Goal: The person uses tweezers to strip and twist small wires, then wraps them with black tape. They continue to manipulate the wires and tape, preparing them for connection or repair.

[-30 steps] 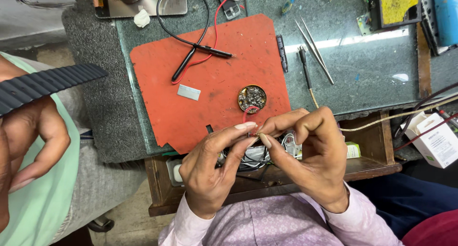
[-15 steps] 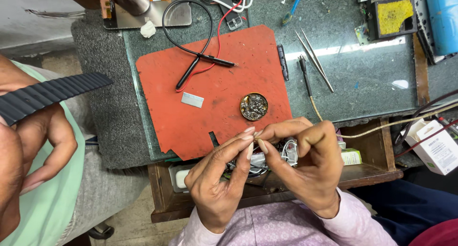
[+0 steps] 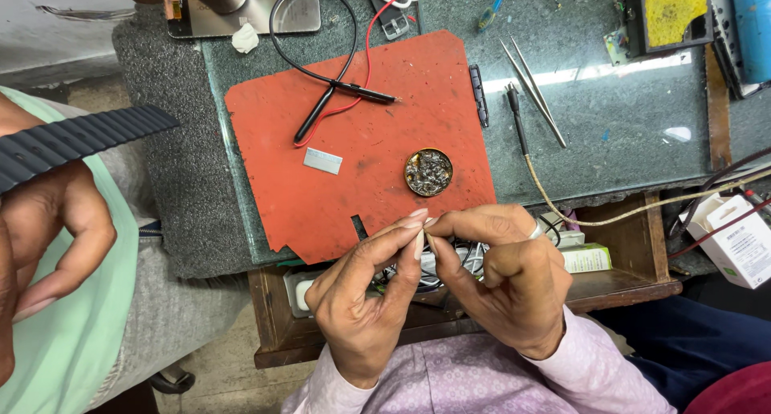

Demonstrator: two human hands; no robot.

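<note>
My left hand [image 3: 365, 301] and my right hand [image 3: 506, 273] meet at the near edge of the red work mat [image 3: 361, 197]. Their thumbs and forefingers pinch a small thin pale piece [image 3: 426, 239] between the tips; I cannot make out what it is. A ring sits on a right finger. Under my hands lies a tangle of thin wires [image 3: 450, 265] on the wooden shelf below the table. Just beyond my fingertips, a round tin of metal scraps [image 3: 428, 171] stands on the mat.
On the mat lie a small grey metal plate [image 3: 322, 161] and black and red probe leads [image 3: 329, 101]. Tweezers [image 3: 534, 89] and a corded tool [image 3: 518, 121] rest on the glass top. Another person's hand [image 3: 48, 229] holds a black ribbed strap [image 3: 72, 137] at left. A white box [image 3: 743, 237] sits at right.
My fingertips have drawn closer together in a tighter pinch. The shiny part seen earlier in my right hand is now hidden. The other person's hand has barely moved.
</note>
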